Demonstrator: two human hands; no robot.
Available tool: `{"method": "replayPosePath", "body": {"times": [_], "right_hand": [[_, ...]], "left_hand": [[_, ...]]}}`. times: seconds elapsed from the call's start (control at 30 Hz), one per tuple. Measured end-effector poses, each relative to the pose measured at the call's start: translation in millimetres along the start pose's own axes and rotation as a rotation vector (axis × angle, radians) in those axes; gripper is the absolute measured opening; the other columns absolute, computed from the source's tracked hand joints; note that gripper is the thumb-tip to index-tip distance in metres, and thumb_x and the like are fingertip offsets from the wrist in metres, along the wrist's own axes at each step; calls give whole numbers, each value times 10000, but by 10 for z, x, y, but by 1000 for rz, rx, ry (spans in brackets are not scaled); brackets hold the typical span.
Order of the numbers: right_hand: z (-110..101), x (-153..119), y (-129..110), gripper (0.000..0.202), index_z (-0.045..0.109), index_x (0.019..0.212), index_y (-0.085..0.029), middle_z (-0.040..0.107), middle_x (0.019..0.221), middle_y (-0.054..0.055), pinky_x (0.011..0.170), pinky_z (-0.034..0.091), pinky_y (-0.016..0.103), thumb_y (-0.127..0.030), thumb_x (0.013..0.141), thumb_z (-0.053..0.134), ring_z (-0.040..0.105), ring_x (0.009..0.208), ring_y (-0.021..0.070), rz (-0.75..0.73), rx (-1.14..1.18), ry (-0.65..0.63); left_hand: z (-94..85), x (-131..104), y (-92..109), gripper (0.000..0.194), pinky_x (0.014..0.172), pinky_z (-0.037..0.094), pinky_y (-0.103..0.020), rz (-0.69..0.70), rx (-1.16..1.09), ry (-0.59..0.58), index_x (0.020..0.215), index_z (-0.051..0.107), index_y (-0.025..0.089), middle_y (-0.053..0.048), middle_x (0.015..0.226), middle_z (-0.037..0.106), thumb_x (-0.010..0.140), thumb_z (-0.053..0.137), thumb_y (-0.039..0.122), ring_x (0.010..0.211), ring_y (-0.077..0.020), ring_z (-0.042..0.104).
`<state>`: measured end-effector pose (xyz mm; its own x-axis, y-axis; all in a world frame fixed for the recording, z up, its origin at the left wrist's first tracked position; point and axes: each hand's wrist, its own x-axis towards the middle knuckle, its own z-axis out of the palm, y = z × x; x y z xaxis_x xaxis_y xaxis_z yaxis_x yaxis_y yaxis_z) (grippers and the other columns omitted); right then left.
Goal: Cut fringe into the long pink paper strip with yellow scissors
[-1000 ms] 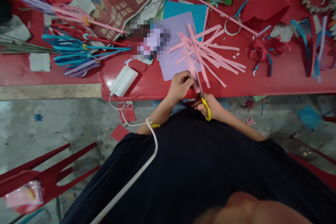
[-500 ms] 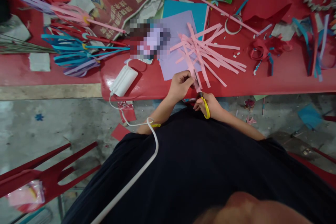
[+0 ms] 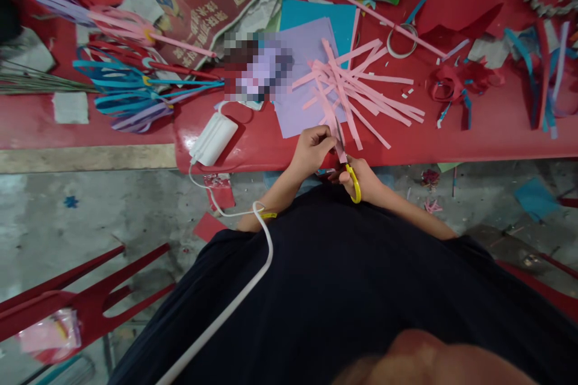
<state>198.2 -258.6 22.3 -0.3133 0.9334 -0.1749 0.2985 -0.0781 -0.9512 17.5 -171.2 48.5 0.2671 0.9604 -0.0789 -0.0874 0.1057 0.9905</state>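
Red tabletop (image 3: 474, 132), littered with paper scraps, runs across my view above a grey concrete floor. My left hand (image 3: 313, 149) pinches a pink paper piece (image 3: 339, 149) at the near edge, holding it taut, I judge, for the blades. My right hand (image 3: 363, 180) is closed on the yellow-handled scissors (image 3: 351, 174), wrist tucked below the edge, blades pointing up into the pink. Cut pink strips (image 3: 361, 93) lie fanned on a lilac sheet (image 3: 302, 51) just beyond.

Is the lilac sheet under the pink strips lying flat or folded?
Flat: the lilac sheet lies spread on the red table, pink strips scattered over it; no crease shows.
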Motion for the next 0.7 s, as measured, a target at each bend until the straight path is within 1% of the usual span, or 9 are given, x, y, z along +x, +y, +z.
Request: {"method": "replayPosePath", "body": {"times": [0.1, 0.2, 0.27, 0.37, 0.47, 0.57, 0.63, 0.7], "right_hand": [[53, -1, 45, 916, 690, 1056, -242, 795, 796, 78, 665, 690, 401, -1118, 835, 534, 828, 735, 297, 60, 151, 2], [108, -3, 84, 878, 687, 1074, -243, 803, 785, 56, 625, 698, 399, -1082, 825, 624, 815, 659, 274, 109, 270, 4], [138, -4, 108, 836, 688, 1048, -243, 801, 775, 48, 604, 701, 393, -1052, 839, 659, 803, 622, 260, 108, 309, 11], [166, -10, 139, 773, 686, 1007, -249, 804, 776, 46, 596, 705, 389, -1009, 870, 685, 805, 619, 256, 98, 324, 26], [164, -30, 130, 761, 667, 1032, -262, 830, 818, 56, 618, 720, 407, -1003, 862, 707, 827, 656, 268, 114, 356, 67], [122, -36, 51, 710, 622, 1059, -275, 844, 823, 66, 624, 715, 404, -958, 896, 727, 846, 678, 274, 151, 356, 144], [72, -10, -14, 661, 593, 1071, -284, 825, 778, 48, 607, 696, 391, -904, 914, 762, 849, 667, 276, 201, 323, 250], [6, 47, -54, 622, 573, 1059, -291, 821, 805, 31, 624, 693, 385, -831, 896, 834, 860, 698, 274, 234, 316, 357]], "left_hand": [[7, -12, -3, 222, 600, 468, -244, 7, 16, -1, 629, 640, 186, 6, 614, 665, 836, 678, 117, 595, -125, 619], [4, -9, -20, 229, 612, 476, -248, 5, 21, -10, 634, 646, 188, 9, 622, 667, 850, 679, 119, 601, -129, 630], [-1, -5, -41, 220, 618, 485, -250, 18, 3, -19, 652, 662, 189, 5, 635, 676, 864, 684, 137, 606, -133, 641], [-10, -1, -81, 213, 627, 501, -258, 35, -20, -25, 674, 676, 190, -3, 650, 686, 883, 697, 162, 612, -140, 644], [-37, -1, -120, 223, 646, 506, -276, 52, -4, -5, 698, 674, 195, 0, 660, 672, 917, 699, 161, 620, -147, 630], [-102, -6, -148, 264, 664, 482, -286, 106, 47, 70, 693, 645, 202, 15, 652, 625, 944, 712, 154, 620, -146, 591], [-174, -17, -159, 275, 663, 457, -288, 138, 86, 137, 681, 634, 204, 14, 654, 616, 941, 708, 152, 628, -147, 564], [-274, -37, -164, 264, 657, 431, -290, 139, 122, 203, 672, 627, 209, 12, 655, 612, 925, 682, 158, 638, -151, 541]]}}
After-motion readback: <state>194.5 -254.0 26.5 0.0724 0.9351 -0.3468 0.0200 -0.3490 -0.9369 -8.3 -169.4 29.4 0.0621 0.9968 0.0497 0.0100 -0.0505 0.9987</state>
